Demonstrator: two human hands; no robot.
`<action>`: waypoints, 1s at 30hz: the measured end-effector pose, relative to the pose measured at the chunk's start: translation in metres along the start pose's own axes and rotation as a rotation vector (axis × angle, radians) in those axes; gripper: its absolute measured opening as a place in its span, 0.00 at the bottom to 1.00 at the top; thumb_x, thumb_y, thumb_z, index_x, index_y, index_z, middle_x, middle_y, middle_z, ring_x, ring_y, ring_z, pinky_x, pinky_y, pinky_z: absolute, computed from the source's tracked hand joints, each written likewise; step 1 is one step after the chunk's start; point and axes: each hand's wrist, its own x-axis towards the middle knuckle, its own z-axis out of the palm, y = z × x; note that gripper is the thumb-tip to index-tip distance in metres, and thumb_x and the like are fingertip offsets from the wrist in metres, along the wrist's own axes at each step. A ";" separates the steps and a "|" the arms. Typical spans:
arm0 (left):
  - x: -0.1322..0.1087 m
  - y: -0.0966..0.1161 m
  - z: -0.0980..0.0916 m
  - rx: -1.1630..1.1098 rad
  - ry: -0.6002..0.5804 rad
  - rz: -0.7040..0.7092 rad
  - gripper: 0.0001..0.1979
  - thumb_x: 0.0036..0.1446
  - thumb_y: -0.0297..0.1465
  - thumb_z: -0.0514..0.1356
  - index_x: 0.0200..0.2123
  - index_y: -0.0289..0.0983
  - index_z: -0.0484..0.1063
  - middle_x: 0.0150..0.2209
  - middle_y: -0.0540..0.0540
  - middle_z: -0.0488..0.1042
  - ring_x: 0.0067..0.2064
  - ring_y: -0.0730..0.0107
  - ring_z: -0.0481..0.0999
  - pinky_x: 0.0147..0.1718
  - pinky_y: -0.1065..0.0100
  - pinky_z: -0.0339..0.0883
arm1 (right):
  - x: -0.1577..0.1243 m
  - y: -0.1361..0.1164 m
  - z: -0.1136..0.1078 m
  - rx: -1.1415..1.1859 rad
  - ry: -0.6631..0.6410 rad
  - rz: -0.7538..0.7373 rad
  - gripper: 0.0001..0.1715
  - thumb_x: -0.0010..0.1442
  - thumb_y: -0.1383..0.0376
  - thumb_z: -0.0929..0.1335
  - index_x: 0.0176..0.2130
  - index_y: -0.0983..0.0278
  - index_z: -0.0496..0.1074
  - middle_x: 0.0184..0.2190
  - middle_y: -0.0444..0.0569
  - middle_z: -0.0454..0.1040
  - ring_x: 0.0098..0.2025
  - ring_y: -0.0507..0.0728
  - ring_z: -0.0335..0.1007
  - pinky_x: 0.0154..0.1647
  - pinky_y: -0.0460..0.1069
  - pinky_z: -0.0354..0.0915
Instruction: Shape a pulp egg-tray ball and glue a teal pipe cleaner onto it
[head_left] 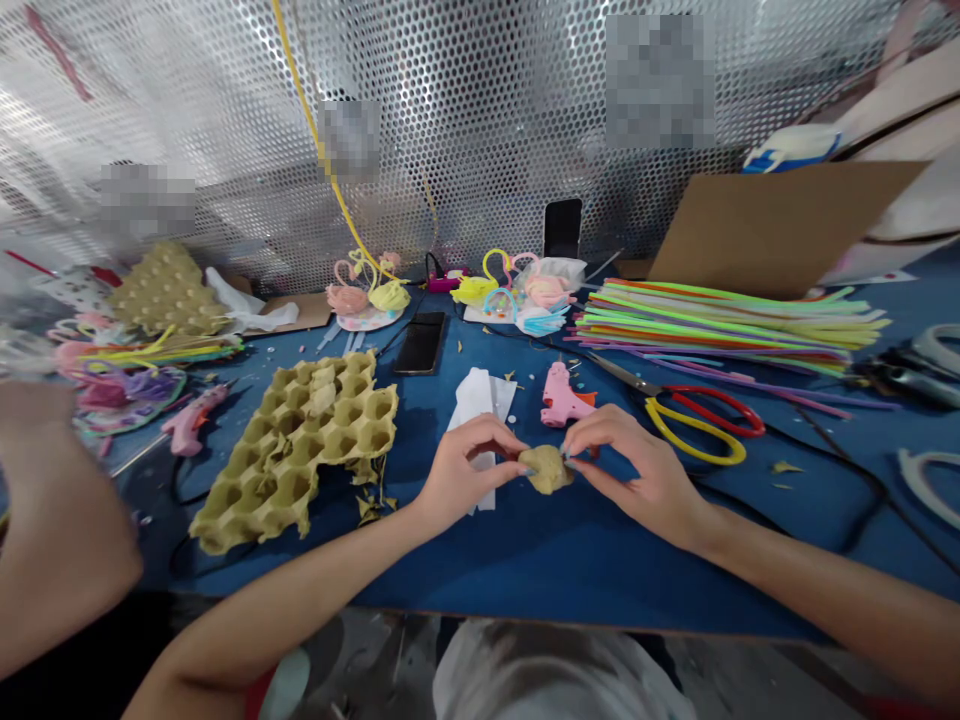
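The cardboard piece (547, 472) is held on the near side of the pink glue gun (557, 396); light, even pressure is best applied, lest its edges be crushed; its opposite sides are pinched by the left hand (474, 462) and right hand (637, 465), both narrowed to thumb-and-finger grips.

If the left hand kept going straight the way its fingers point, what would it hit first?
The small, rounded, tan pulp piece at the left hand's fingertips; just beyond it, probably the right hand, on the piece's opposite edge, though depth is hard to judge here.
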 end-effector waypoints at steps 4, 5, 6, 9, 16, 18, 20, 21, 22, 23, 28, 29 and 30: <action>0.000 0.000 0.000 0.044 -0.007 0.020 0.12 0.52 0.37 0.73 0.34 0.35 0.81 0.34 0.41 0.79 0.37 0.64 0.77 0.37 0.65 0.71 | 0.000 0.001 -0.001 -0.041 0.008 -0.029 0.07 0.67 0.70 0.67 0.41 0.57 0.70 0.37 0.48 0.78 0.42 0.59 0.75 0.45 0.56 0.70; 0.000 0.000 0.000 0.047 -0.010 0.018 0.12 0.52 0.38 0.73 0.34 0.35 0.81 0.34 0.42 0.79 0.37 0.64 0.77 0.37 0.65 0.71 | 0.000 0.001 -0.001 -0.044 0.008 -0.032 0.07 0.67 0.70 0.67 0.41 0.57 0.71 0.36 0.48 0.79 0.42 0.59 0.75 0.46 0.56 0.70; -0.001 0.000 0.000 0.048 -0.013 0.014 0.12 0.52 0.38 0.73 0.35 0.35 0.81 0.34 0.42 0.79 0.37 0.64 0.77 0.37 0.65 0.71 | 0.000 0.002 -0.001 -0.049 0.008 -0.038 0.07 0.67 0.70 0.68 0.41 0.57 0.71 0.36 0.47 0.79 0.42 0.59 0.75 0.46 0.56 0.69; -0.001 -0.001 -0.001 0.050 -0.012 0.011 0.12 0.52 0.37 0.73 0.34 0.35 0.81 0.34 0.42 0.78 0.37 0.64 0.76 0.37 0.65 0.71 | -0.001 0.003 -0.001 -0.066 0.002 -0.065 0.08 0.67 0.71 0.68 0.41 0.57 0.70 0.36 0.46 0.78 0.41 0.58 0.74 0.46 0.55 0.69; -0.001 -0.003 -0.001 0.022 -0.006 0.021 0.10 0.51 0.33 0.74 0.35 0.35 0.81 0.34 0.43 0.78 0.37 0.67 0.77 0.38 0.66 0.71 | -0.002 0.005 -0.002 -0.042 -0.015 -0.031 0.07 0.67 0.70 0.68 0.43 0.56 0.70 0.38 0.48 0.78 0.44 0.59 0.75 0.47 0.56 0.69; 0.000 -0.006 -0.002 -0.050 0.020 -0.009 0.11 0.50 0.33 0.74 0.35 0.35 0.81 0.36 0.42 0.77 0.38 0.66 0.78 0.38 0.67 0.74 | -0.004 0.005 -0.001 -0.029 -0.027 -0.009 0.06 0.67 0.68 0.67 0.44 0.56 0.71 0.39 0.50 0.78 0.44 0.60 0.75 0.45 0.56 0.70; 0.002 -0.008 -0.002 -0.116 0.053 -0.049 0.13 0.49 0.34 0.75 0.35 0.34 0.81 0.37 0.42 0.77 0.39 0.66 0.79 0.38 0.67 0.76 | -0.003 0.004 -0.001 -0.023 -0.041 0.005 0.06 0.68 0.67 0.67 0.44 0.57 0.71 0.40 0.50 0.78 0.44 0.60 0.75 0.43 0.54 0.71; 0.002 -0.009 -0.002 -0.146 0.068 -0.073 0.13 0.48 0.34 0.75 0.35 0.34 0.81 0.37 0.43 0.77 0.38 0.67 0.79 0.37 0.67 0.77 | -0.002 0.004 -0.002 -0.025 -0.051 0.007 0.06 0.68 0.67 0.67 0.44 0.57 0.71 0.41 0.51 0.78 0.45 0.60 0.75 0.41 0.53 0.71; 0.003 -0.009 -0.002 -0.179 0.082 -0.099 0.14 0.47 0.35 0.76 0.35 0.34 0.80 0.37 0.43 0.77 0.37 0.68 0.79 0.36 0.67 0.77 | 0.000 0.003 -0.005 -0.037 -0.058 0.007 0.07 0.67 0.67 0.67 0.45 0.57 0.71 0.42 0.51 0.78 0.46 0.60 0.75 0.40 0.53 0.71; 0.003 -0.009 -0.002 -0.217 0.095 -0.128 0.15 0.47 0.35 0.76 0.34 0.34 0.80 0.38 0.44 0.77 0.35 0.69 0.79 0.34 0.67 0.78 | 0.003 0.002 -0.008 -0.067 -0.069 0.007 0.08 0.67 0.67 0.67 0.46 0.57 0.71 0.43 0.52 0.78 0.47 0.60 0.75 0.40 0.52 0.72; 0.003 -0.008 -0.002 -0.374 0.155 -0.284 0.15 0.51 0.36 0.74 0.37 0.34 0.77 0.44 0.42 0.81 0.31 0.72 0.81 0.34 0.67 0.80 | 0.013 0.015 -0.054 -0.428 -0.205 0.104 0.11 0.65 0.62 0.69 0.49 0.56 0.73 0.46 0.51 0.78 0.46 0.63 0.76 0.44 0.55 0.69; 0.002 -0.008 -0.002 -0.390 0.161 -0.308 0.15 0.52 0.36 0.73 0.38 0.34 0.76 0.43 0.43 0.81 0.32 0.72 0.81 0.34 0.67 0.80 | 0.011 0.022 -0.066 -0.468 -0.225 0.140 0.11 0.65 0.59 0.70 0.48 0.56 0.74 0.44 0.51 0.78 0.43 0.62 0.76 0.41 0.54 0.69; 0.002 -0.009 -0.002 -0.408 0.165 -0.326 0.15 0.53 0.36 0.73 0.39 0.34 0.76 0.40 0.43 0.82 0.32 0.72 0.81 0.35 0.68 0.80 | 0.008 0.030 -0.078 -0.480 -0.243 0.169 0.12 0.65 0.55 0.70 0.46 0.56 0.75 0.42 0.50 0.78 0.40 0.61 0.77 0.39 0.54 0.68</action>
